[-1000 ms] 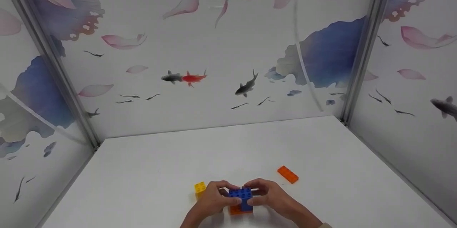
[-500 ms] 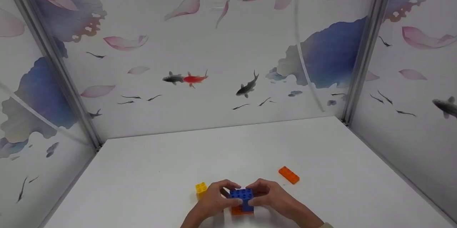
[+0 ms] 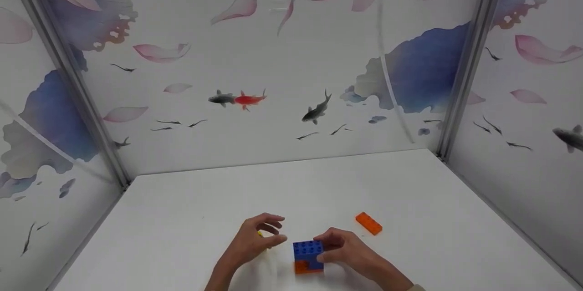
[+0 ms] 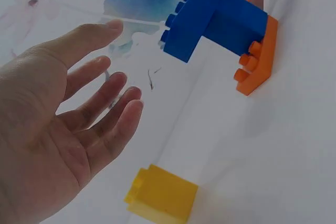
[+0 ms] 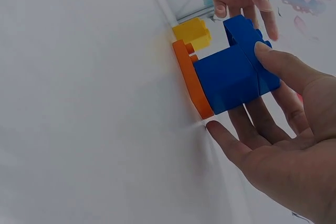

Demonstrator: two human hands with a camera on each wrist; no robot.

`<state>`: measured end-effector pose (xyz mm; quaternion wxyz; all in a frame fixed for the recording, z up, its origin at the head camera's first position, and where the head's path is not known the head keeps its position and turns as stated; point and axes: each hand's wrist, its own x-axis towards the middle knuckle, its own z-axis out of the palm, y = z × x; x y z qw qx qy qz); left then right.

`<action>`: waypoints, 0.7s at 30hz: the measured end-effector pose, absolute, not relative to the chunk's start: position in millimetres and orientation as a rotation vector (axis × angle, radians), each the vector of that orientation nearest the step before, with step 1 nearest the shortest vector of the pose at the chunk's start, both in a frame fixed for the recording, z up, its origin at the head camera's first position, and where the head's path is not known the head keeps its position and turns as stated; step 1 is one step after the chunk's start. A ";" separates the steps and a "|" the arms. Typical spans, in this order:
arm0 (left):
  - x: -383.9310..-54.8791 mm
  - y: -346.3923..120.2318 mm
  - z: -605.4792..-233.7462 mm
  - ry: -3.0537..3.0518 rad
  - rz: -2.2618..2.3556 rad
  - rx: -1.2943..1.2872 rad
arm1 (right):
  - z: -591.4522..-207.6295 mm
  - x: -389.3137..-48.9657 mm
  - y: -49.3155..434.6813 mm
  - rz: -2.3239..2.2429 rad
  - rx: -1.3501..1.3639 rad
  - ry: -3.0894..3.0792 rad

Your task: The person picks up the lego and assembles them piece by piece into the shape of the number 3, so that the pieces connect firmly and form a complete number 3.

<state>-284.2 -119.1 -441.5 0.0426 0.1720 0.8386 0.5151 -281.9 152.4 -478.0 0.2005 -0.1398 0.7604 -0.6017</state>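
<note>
A small build of toy building bricks stands on the white table. A long blue brick lies on top of another blue brick, which sits at one end of an orange plate brick. The left wrist view shows a gap under the top brick's overhang. My right hand holds the blue bricks at their right side, thumb against the near face. To the left, my left hand is raised, fingers apart and holding nothing. Behind it, mostly hidden in the head view, a yellow brick rests on the table.
Another orange plate brick lies on the table, further back and to the right of the build. White panels printed with flowers and fish wall in the table at the back and on both sides.
My left hand has let go of the blue brick and moved left and back, in front of the yellow brick. My right hand has kept its hold, and the build has stayed in place.
</note>
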 end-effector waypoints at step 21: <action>-301.7 -177.5 -473.5 2.637 1.661 0.402 | -477.8 -281.2 152.7 -1.688 -0.355 2.102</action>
